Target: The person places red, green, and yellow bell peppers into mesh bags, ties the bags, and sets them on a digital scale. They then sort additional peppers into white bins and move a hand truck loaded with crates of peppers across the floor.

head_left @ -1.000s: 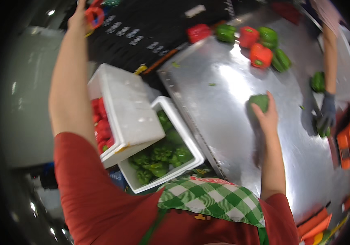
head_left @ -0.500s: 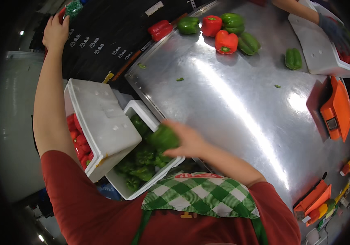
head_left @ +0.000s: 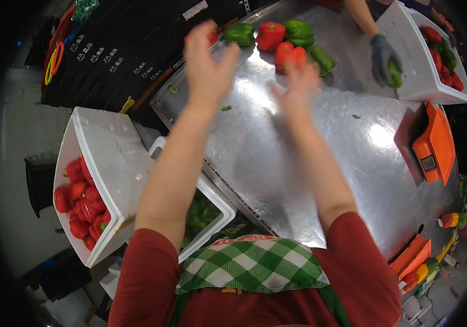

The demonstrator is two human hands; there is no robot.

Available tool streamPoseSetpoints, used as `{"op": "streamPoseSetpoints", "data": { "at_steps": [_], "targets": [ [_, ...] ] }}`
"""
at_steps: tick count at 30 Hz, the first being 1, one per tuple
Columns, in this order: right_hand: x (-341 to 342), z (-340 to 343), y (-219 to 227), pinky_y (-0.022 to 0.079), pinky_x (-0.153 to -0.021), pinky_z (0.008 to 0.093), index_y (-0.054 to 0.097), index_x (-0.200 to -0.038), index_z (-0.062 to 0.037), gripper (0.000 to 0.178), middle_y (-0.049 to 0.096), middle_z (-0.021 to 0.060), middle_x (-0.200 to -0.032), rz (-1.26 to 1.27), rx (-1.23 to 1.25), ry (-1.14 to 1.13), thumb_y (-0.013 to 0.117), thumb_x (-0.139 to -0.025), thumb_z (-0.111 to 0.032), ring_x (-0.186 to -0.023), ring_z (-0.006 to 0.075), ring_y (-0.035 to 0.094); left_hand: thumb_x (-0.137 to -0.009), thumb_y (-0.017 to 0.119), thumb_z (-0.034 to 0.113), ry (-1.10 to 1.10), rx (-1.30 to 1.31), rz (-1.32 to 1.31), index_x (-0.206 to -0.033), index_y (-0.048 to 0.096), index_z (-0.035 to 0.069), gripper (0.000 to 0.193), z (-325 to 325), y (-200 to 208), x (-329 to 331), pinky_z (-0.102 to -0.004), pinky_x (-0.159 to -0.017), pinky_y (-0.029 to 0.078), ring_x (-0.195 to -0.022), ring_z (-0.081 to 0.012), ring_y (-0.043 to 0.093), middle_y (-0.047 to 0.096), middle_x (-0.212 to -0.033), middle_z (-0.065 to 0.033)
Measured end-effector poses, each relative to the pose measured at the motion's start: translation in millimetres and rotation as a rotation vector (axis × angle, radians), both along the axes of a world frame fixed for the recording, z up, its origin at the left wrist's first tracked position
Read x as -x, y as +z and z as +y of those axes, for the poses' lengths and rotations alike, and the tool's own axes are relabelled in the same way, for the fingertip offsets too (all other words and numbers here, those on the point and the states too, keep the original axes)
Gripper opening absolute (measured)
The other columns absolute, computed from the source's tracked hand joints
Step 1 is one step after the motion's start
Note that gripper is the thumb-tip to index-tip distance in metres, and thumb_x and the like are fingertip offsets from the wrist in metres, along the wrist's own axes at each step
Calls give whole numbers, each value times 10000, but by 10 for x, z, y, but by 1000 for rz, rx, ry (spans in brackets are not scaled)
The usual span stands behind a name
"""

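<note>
My left hand [head_left: 207,68] is raised over the far left of the steel table, empty, its fingers apart and blurred. Partly hidden behind it is a red bell pepper [head_left: 213,38]. Reaching toward the group of peppers, my right hand [head_left: 299,90] has spread, blurred fingers just at a red pepper [head_left: 285,53]; whether they touch cannot be made out. Around it lie another red pepper [head_left: 270,36] and green peppers [head_left: 299,32], one [head_left: 322,60] to the right. A further green pepper [head_left: 239,34] lies between my two hands, farther back.
Left, a tilted white foam box [head_left: 119,147] holds red peppers; a second foam box [head_left: 222,210] below holds green ones. At far right, a co-worker's gloved hand [head_left: 384,59] holds a green pepper [head_left: 394,74] beside a foam box [head_left: 408,60]. An orange scale [head_left: 438,144] stands right.
My left hand came from the far left edge to above the table. My right hand let go of a green pepper and moved from the box to the peppers. The co-worker's hand grasped a green pepper.
</note>
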State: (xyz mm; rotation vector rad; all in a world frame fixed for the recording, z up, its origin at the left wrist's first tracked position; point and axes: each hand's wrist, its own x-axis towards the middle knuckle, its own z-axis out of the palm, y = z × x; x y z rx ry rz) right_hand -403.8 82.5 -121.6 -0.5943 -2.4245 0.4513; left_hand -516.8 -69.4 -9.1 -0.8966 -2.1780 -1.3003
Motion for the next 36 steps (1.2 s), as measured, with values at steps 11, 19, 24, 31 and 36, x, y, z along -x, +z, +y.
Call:
{"op": "streamPoseSetpoints", "data": {
  "at_steps": [11, 19, 24, 31, 36],
  "targets": [
    [132, 1028, 182, 421, -1012, 463, 577, -1267, -262, 615, 442, 77, -1394, -432, -129, 422, 784, -688, -287, -1281, 335, 406, -785, 749, 262, -120, 174, -750, -1411, 382, 70, 750, -317, -1069, -561, -399, -964, 448, -1210, -331, 492, 338, -1442, -193],
    [-103, 232, -93, 438, -992, 442, 461, -1369, -161, 828, 484, 141, -1336, -136, 186, 505, 799, -617, -85, -1198, 375, 479, -589, 854, 310, -29, 305, -584, -1329, 465, 110, 860, 47, -1202, -232, -411, -1036, 404, -1233, -409, 445, 382, -1365, -234],
    [-384, -207, -57, 439, -998, 372, 401, -1408, -52, 821, 527, 164, -1321, -45, 730, 340, 790, -691, -142, -1194, 308, 533, -623, 806, 259, 61, 85, -624, -1272, 484, 71, 748, -336, -959, -585, -401, -1002, 424, -1174, -372, 493, 444, -1299, -204],
    [-1539, -1271, 470, 410, -1027, 370, 385, -1420, -34, 831, 529, 154, -1320, -405, 1364, 816, 809, -729, -213, -1210, 252, 520, -714, 804, 212, -62, 224, -649, -1386, 390, 48, 806, -2371, -460, -2281, -433, -1094, 307, -1331, -346, 364, 351, -1423, -211],
    [-1141, -1688, 398, 354, -1084, 405, 401, -1413, -40, 800, 433, 200, -1420, -494, 1175, 1061, 794, -747, -244, -1311, 320, 428, -653, 832, 225, 156, 456, -708, -1363, 425, 86, 830, -3269, -642, -2891, -453, -1029, 407, -1262, -425, 432, 352, -1429, -249]
  ]
}}
